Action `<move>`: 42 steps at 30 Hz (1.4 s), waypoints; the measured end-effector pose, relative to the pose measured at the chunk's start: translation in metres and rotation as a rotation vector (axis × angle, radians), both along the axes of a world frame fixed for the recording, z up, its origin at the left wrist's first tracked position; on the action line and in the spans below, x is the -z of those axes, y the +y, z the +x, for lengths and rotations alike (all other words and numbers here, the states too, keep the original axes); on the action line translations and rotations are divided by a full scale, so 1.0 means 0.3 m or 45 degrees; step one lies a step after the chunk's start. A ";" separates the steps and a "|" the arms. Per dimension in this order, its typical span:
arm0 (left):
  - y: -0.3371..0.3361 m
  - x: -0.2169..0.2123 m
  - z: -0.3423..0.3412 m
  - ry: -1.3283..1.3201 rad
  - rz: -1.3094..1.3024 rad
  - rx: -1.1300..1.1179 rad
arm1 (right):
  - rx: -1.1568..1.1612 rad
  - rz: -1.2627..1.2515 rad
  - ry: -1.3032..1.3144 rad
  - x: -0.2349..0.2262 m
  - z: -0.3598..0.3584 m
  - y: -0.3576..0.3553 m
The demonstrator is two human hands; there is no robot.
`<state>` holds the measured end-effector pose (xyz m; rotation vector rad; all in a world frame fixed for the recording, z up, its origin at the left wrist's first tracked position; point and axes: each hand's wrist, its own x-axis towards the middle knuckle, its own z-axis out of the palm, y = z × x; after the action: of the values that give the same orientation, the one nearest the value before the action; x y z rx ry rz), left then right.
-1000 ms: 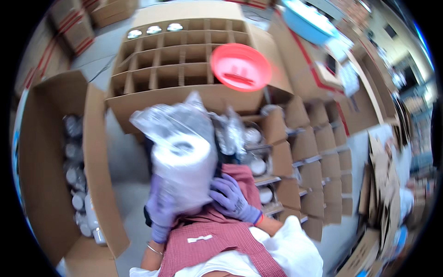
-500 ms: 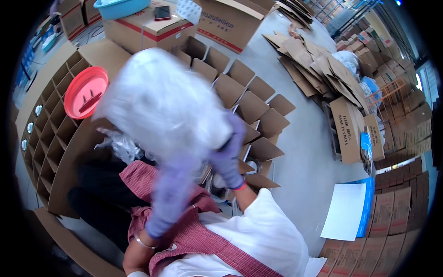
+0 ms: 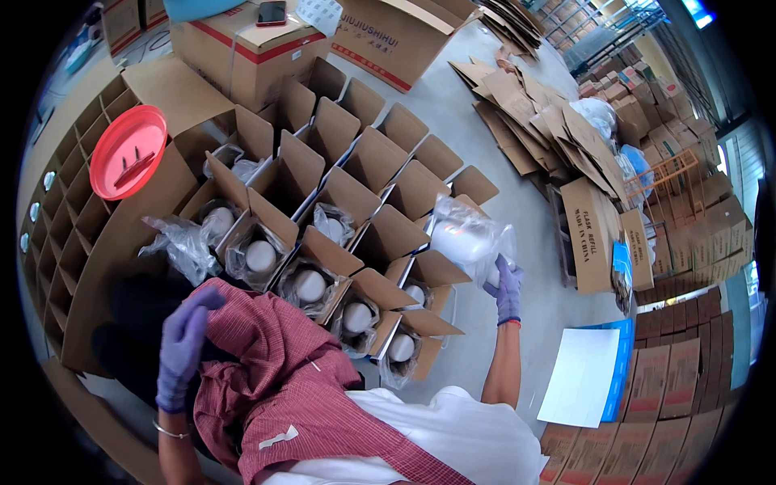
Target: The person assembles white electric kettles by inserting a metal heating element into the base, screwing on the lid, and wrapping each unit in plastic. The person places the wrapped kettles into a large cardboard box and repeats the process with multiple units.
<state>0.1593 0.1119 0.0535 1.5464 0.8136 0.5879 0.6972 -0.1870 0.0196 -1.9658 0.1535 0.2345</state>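
My right hand (image 3: 506, 289), in a purple glove, is closed on the end of a white bottle in a clear plastic bag (image 3: 469, 242). It holds the bottle nearly level over the right edge of a group of open small cartons (image 3: 368, 162). Similar wrapped bottles with white round tops, such as this white-topped bottle (image 3: 309, 285), stand upright in several of the nearer cartons. My left hand (image 3: 184, 343), also gloved, is empty beside the red checked apron (image 3: 275, 347), its fingers stretched out. Loose clear plastic (image 3: 182, 242) hangs at the near left cartons.
A divided cardboard box (image 3: 77, 210) stands at the left, with a red plastic dish (image 3: 128, 152) on it. Behind the cartons is a taped box (image 3: 242, 56) bearing a phone (image 3: 272, 13). Flattened cardboard (image 3: 541, 113) lies to the right; stacked boxes (image 3: 647, 380) line the right side.
My hands have parted. The wrapped white object was before me at both hands; now my right hand holds a wrapped bottle out to the right and my left hand is lower left, empty.
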 end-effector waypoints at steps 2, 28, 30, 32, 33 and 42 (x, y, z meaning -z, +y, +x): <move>0.034 -0.027 -0.091 0.021 -0.012 -0.147 | -0.116 -0.320 0.018 0.041 0.060 0.076; -1.308 0.408 -1.615 0.775 -0.991 -1.743 | -2.316 -0.438 -1.155 -0.154 -1.087 1.454; -1.488 0.480 -1.629 0.395 -0.955 -1.973 | -2.456 0.027 -1.167 -0.118 -1.297 1.466; -1.333 0.438 -1.625 -0.276 -0.843 -1.897 | -2.556 0.199 -0.882 -0.138 -1.532 1.399; -1.253 0.374 -1.599 -0.594 -0.782 -1.841 | -2.679 0.283 -0.881 -0.142 -1.661 1.363; -0.652 0.172 -1.388 -1.142 -0.170 -1.502 | -3.296 1.248 -0.197 -0.125 -2.483 0.934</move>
<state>-0.2571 -0.0837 0.0021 0.3939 0.9369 1.8512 -0.0477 0.0931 0.0570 -0.0716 -2.1585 1.3172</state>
